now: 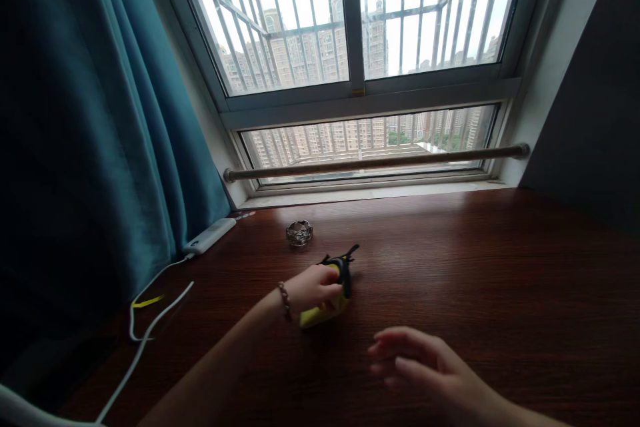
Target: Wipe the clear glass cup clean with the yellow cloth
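Fingers (331, 292) of the left hand (309, 288) are closed over a compact yellow-and-black object with a thin dark strap-like end (339, 307), on or just above the glossy reddish-brown wood-grain tabletop (475, 273). Material unclear from here; I'd guess light, fairly stiff, not fragile. Best hold: across the body, clear of the strap-like end. Right hand (417, 363), farther right: half-curled, thumb apart, slightly blurred, nothing in it.
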Tool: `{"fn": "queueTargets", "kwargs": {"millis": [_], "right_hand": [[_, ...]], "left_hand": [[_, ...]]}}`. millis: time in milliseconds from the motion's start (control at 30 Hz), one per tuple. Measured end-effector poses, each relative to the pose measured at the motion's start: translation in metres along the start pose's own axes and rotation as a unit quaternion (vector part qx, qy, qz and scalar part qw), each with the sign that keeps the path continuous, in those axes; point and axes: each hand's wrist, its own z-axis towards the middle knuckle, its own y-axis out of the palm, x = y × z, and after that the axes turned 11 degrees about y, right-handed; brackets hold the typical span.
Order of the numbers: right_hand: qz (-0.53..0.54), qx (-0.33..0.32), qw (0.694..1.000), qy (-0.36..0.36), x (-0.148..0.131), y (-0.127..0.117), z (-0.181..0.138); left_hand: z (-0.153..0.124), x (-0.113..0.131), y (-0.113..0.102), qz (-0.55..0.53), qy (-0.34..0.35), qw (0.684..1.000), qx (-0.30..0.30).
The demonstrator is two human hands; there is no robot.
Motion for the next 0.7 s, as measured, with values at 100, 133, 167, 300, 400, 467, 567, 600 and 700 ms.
{"fn": "queueTargets", "kwargs": {"millis": [100,133,167,300,400,467,567,600,700], "right_hand": [[0.215,0.132,0.967,0.046,-0.011,-0.02,0.02],[0.231,0.173,0.957,0.03,-0.014,-0.027,0.023],[0.233,0.207,0.95,0.008,-0.018,-0.034,0.025],[0.188,0.252,0.949,-0.036,-0.023,-0.053,0.023],[0.123,0.21,0.97,-0.02,-0.019,-0.059,0.022],[0.074,0.18,0.981,0.004,-0.016,-0.064,0.024],[0.066,0.178,0.981,0.047,-0.01,-0.075,0.031],[0.074,0.187,0.978,0.053,-0.008,-0.08,0.033],[0.082,0.208,0.973,0.05,0.0,-0.089,0.039]], "left_hand": [[0.02,0.031,0.034,-0.121,0.071,0.99,0.025],[0.027,0.04,0.044,-0.134,0.097,0.984,0.059],[0.033,0.047,0.051,-0.136,0.119,0.98,0.087],[0.054,0.065,0.072,-0.141,0.139,0.966,0.164],[0.059,0.074,0.078,-0.132,0.191,0.961,0.151],[0.06,0.073,0.072,-0.146,0.211,0.959,0.123],[0.063,0.047,0.038,-0.21,0.118,0.956,0.168],[0.064,0.031,0.021,-0.211,0.085,0.949,0.218],[0.066,-0.031,-0.028,-0.195,-0.048,0.89,0.409]]}}
